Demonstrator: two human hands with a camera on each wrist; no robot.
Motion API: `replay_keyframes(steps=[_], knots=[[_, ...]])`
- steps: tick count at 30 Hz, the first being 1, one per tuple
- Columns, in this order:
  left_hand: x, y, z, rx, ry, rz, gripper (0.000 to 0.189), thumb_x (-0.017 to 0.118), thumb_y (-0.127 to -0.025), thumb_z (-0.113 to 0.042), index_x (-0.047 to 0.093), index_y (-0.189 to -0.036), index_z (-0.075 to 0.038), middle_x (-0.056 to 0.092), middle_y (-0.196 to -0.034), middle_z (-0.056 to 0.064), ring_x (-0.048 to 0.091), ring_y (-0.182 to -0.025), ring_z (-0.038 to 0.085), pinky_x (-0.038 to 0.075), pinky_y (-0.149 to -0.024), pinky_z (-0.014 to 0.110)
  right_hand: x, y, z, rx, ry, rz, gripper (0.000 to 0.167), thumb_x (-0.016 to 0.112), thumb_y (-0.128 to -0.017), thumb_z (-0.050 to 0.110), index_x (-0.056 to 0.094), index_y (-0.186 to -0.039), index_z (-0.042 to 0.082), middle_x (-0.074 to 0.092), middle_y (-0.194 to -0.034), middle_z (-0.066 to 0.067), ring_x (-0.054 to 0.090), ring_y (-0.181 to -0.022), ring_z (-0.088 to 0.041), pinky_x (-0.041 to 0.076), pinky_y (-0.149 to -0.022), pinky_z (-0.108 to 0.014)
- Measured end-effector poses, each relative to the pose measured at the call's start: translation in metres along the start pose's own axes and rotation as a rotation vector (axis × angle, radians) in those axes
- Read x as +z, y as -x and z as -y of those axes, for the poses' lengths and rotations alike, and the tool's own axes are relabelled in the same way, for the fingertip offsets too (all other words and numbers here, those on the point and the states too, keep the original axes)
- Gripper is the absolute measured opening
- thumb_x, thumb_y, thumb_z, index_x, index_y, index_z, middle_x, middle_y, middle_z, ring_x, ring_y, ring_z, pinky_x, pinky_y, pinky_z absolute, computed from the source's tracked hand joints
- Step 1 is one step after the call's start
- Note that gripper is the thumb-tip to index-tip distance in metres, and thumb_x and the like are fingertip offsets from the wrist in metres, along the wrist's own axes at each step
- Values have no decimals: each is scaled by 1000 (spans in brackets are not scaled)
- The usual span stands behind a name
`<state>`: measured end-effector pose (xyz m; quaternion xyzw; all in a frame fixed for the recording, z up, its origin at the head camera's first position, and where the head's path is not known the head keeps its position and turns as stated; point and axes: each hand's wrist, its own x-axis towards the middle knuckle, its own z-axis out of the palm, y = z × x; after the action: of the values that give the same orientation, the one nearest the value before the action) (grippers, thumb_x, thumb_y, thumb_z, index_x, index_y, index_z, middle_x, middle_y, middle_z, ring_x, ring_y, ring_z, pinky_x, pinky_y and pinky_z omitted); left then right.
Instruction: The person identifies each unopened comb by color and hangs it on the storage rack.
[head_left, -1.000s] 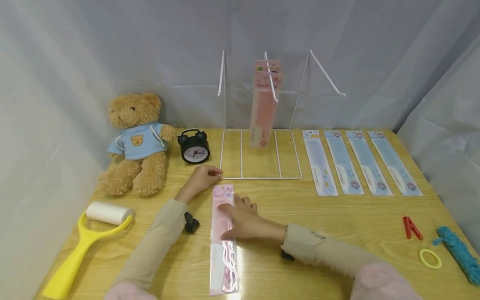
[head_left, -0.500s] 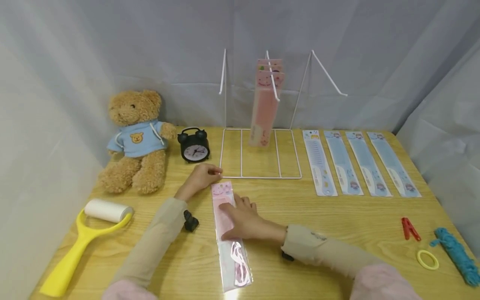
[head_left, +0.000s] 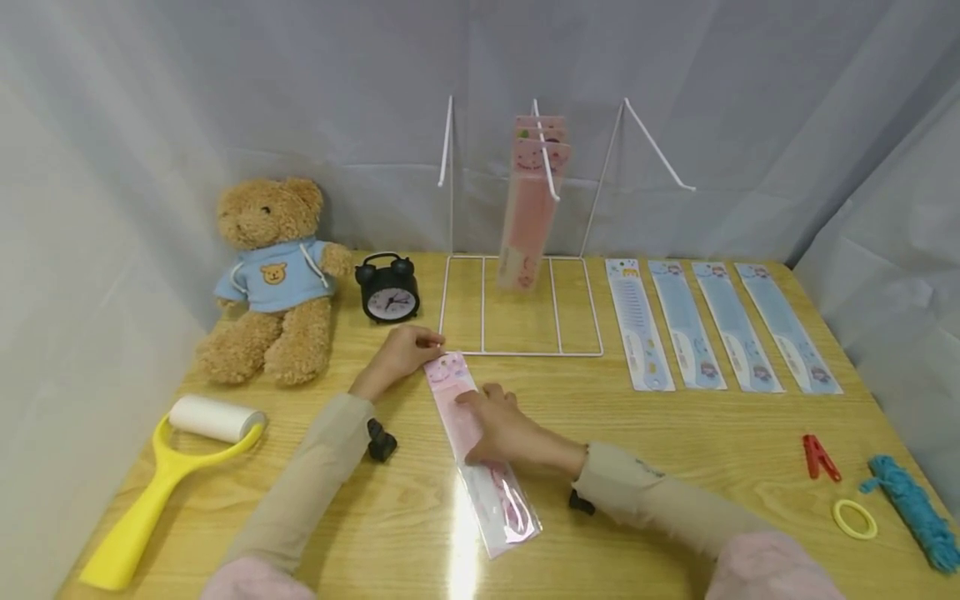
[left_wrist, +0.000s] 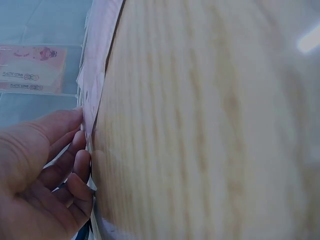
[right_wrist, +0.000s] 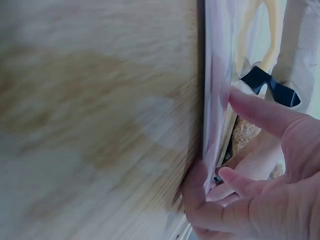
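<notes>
A pink packaged comb [head_left: 457,417] lies slanted at the front middle, its top end close to the rack's front left corner. My right hand [head_left: 506,429] grips it across the width, thumb on the near edge and fingers on the far one; the right wrist view shows the package [right_wrist: 217,75] between them. With my left hand [head_left: 401,358] I pinch the front left corner of a white wire display rack [head_left: 525,354]. Several pink packaged combs [head_left: 528,217] hang from the rack's middle hook. The outer hooks carry nothing.
Several blue packaged combs [head_left: 697,333] lie in a row right of the rack. A teddy bear [head_left: 273,283] and black alarm clock [head_left: 388,292] stand left. Around the edges are a yellow-handled roller [head_left: 165,483], red clip [head_left: 821,458], yellow ring [head_left: 855,519] and blue cord [head_left: 915,512].
The pink packaged comb has turned in my right hand, its lower end swinging right and its top moving up toward the rack corner. My left hand stays at the rack.
</notes>
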<state>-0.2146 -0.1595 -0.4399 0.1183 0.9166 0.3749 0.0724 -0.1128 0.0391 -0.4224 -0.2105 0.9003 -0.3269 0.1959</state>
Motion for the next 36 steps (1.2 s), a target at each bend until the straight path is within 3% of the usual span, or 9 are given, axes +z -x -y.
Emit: replay_keyframes(steps=[8,16,26,36], knots=[[1,-2,4,6,9,-9,23,66,-88,-7,69,-107,5,70,-101,18,64,-96,29,50,-88,40,-10,-6,-21,-90,-56,38,74,83,-64,7,52,-132,0,44,-126,-24,47,-110,-31,45,-93,-44],[-1,-2,2,-5,13,-5,24,65,-87,-7,69,-107,5,70,-100,18,64,-96,29,50,-88,40,-18,-8,-38,-146,-106,60,71,81,-69,7,52,-134,1,51,-91,-7,45,-77,-13,41,-66,-21],[-1,-1,0,1,11,-1,23,65,-88,-7,69,-106,5,70,-98,18,64,-94,28,50,-88,40,-25,-6,-45,-89,-440,151,63,68,-78,-9,44,-136,-7,58,-98,-13,52,-67,-8,46,-60,-18],[1,0,2,10,7,2,23,63,-88,-4,68,-107,7,69,-101,21,63,-95,31,50,-87,42,-27,7,-48,-91,-578,86,62,64,-80,-12,44,-137,-3,49,-102,-13,54,-61,-7,43,-50,-18]])
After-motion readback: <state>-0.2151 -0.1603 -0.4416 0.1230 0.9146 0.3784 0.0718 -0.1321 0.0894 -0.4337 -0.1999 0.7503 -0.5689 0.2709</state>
